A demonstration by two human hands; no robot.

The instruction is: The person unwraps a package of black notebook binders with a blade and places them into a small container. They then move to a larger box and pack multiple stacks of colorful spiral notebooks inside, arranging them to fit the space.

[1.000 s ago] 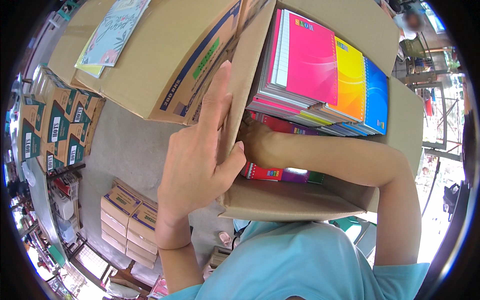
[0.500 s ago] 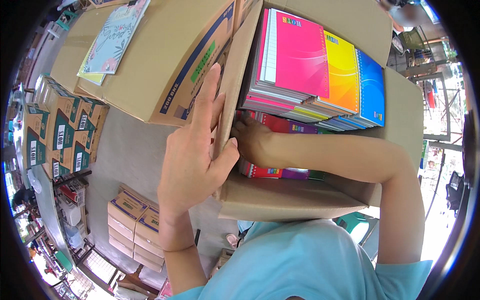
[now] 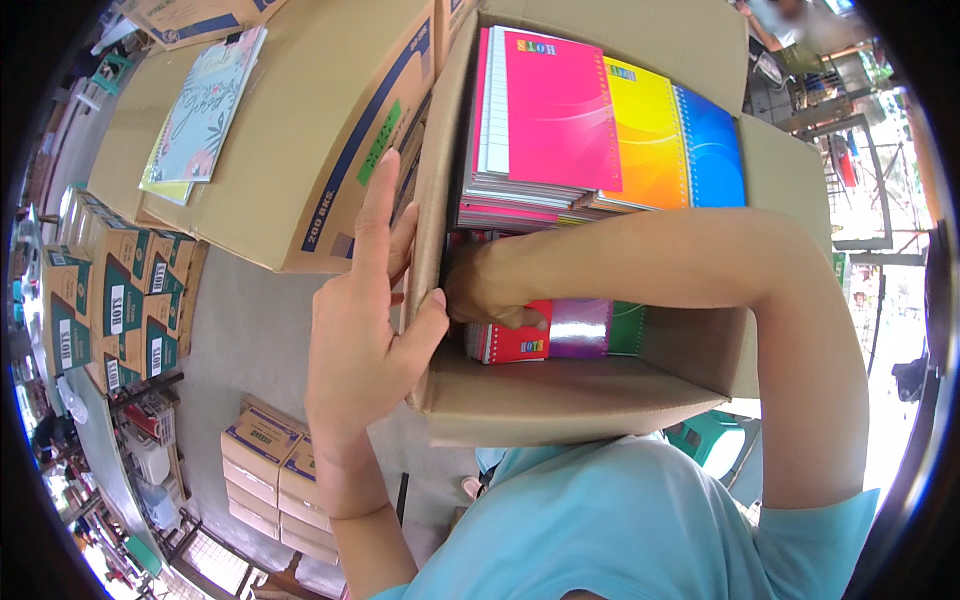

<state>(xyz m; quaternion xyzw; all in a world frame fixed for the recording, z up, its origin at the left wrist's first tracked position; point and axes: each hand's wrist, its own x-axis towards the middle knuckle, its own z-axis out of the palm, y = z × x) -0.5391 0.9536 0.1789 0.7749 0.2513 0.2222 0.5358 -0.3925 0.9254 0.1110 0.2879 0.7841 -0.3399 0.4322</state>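
Observation:
An open cardboard box (image 3: 560,412) holds spiral notebooks in stacks. On the far side stand taller stacks topped by a pink notebook (image 3: 560,110), a yellow notebook (image 3: 650,140) and a blue notebook (image 3: 712,150). Lower and nearer lie a red notebook (image 3: 522,345), a purple notebook (image 3: 580,330) and a green notebook (image 3: 626,328). My right hand (image 3: 485,285) reaches down by the box's left wall, its thumb over the red notebook; its other fingers are mostly hidden. Outside that wall, my left hand (image 3: 365,330) rests with fingers stretched out and its thumb at the rim.
A closed carton (image 3: 250,150) stands just left of the box, with floral-covered notebooks (image 3: 205,115) on top. More cartons (image 3: 120,300) are piled at the far left. Smaller cartons (image 3: 265,455) sit on the floor below. A green stool (image 3: 705,440) is behind my right side.
My right hand has moved nearer along the box's left wall, its thumb now showing over the red notebook. The left hand keeps its pose at the rim. The whole view has shifted slightly.

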